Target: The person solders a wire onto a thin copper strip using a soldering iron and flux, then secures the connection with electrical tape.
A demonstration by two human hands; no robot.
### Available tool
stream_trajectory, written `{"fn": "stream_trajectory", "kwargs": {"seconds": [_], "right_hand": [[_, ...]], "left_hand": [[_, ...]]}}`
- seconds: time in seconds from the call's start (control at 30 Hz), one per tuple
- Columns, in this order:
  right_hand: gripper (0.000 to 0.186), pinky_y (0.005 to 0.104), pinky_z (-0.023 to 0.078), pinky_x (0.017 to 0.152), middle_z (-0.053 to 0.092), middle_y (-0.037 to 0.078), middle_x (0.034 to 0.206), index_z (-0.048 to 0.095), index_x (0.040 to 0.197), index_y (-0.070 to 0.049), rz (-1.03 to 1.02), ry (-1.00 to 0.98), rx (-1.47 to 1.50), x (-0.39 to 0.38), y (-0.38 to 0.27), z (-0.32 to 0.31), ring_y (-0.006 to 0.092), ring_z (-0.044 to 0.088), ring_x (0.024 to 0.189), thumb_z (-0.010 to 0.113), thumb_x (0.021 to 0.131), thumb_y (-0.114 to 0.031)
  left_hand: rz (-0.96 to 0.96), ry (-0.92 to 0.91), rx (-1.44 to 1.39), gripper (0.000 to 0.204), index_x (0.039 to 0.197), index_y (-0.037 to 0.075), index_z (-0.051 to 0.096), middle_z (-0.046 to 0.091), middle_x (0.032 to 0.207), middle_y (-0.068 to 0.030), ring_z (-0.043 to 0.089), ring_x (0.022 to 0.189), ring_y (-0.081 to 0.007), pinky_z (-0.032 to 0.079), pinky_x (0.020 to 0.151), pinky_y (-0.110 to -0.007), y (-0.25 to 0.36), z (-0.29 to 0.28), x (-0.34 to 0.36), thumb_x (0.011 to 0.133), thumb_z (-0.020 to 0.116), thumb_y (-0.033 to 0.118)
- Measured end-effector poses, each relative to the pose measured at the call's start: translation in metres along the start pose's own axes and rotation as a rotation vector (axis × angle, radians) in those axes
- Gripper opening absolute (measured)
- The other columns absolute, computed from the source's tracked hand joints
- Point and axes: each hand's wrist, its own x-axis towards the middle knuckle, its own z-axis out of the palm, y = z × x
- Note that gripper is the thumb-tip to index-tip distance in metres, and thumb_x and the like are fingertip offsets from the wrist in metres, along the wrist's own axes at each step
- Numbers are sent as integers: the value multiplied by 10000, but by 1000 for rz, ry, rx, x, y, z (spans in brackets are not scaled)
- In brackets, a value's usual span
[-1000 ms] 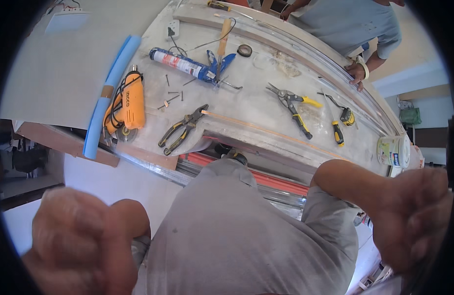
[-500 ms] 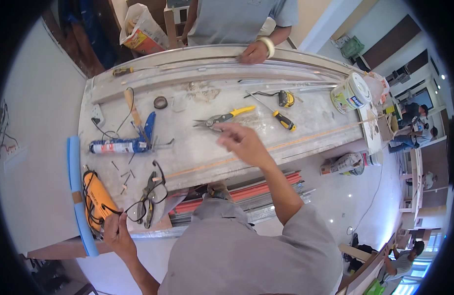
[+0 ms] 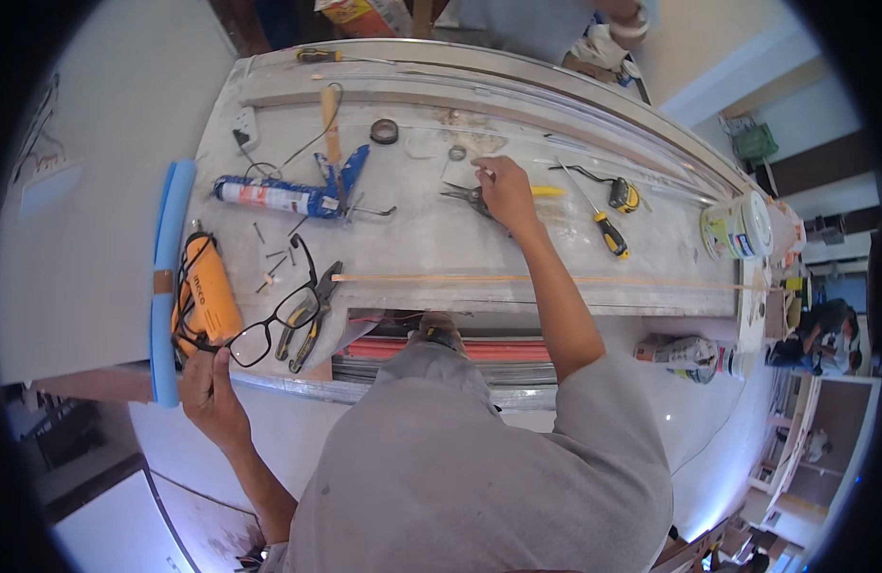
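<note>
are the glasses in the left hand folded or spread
Spread on one side: the earpiece farther from the left hand juts out from the lenses. I cannot tell for the other side.

Snips whose middle was hidden beneath the right hand, glasses whose one end was covered by the left hand, a co-worker and a sack cut off by the top edge, distant figures that were too small to make out

One pair each of glasses, snips and pliers; two screwdrivers; one caulking gun, one tape measure, one orange power tool, one bucket.
</note>
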Motion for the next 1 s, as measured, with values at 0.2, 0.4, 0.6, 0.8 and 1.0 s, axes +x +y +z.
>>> {"fn": "stream_trajectory", "kwargs": {"seconds": [0.2, 0.4, 0.6, 0.8, 1.0], "right_hand": [[277, 442, 475, 863, 582, 172, 1096, 666, 1038, -66, -353, -291, -369, 62, 26, 38, 357, 544, 1043, 606, 768, -41], [144, 453, 481, 821, 587, 193, 1000, 589, 927, -15, -321, -381, -381, 57, 34, 29, 404, 558, 971, 590, 809, -97], [205, 249, 401, 569, 525, 43, 715, 500, 1024, -2, 208, -342, 1376, -1, -109, -31, 130, 506, 635, 451, 968, -193], [317, 163, 285, 549, 498, -65, 701, 621, 1083, 24, 12, -306, 931, -70, -243, -55, 12, 402, 605, 716, 844, -161], [156, 211, 331, 479, 599, 54, 766, 616, 923, 78, -302, -222, 1451, -64, -277, -117, 70, 466, 563, 638, 858, -61]], "left_hand": [[19, 49, -55, 174, 777, -77, 511, 522, 708, -91, 479, 677, -176, 405, 655, -281, -2, -15, -10, 811, 673, -25], [-87, 61, -1, 140, 887, -71, 638, 653, 844, -122, 603, 773, -193, 455, 719, -272, 12, -34, -11, 805, 695, 27], [-111, 89, -143, 145, 938, -31, 689, 668, 866, -116, 619, 784, -190, 465, 714, -260, 19, -39, -16, 809, 687, 35], [-83, -41, -311, 143, 945, -16, 699, 661, 833, -95, 603, 740, -183, 459, 669, -266, 46, -33, -17, 808, 682, 24], [267, 205, -438, 89, 813, -57, 684, 659, 792, -128, 605, 752, -206, 461, 674, -285, 74, -61, -31, 770, 710, 15]]}}
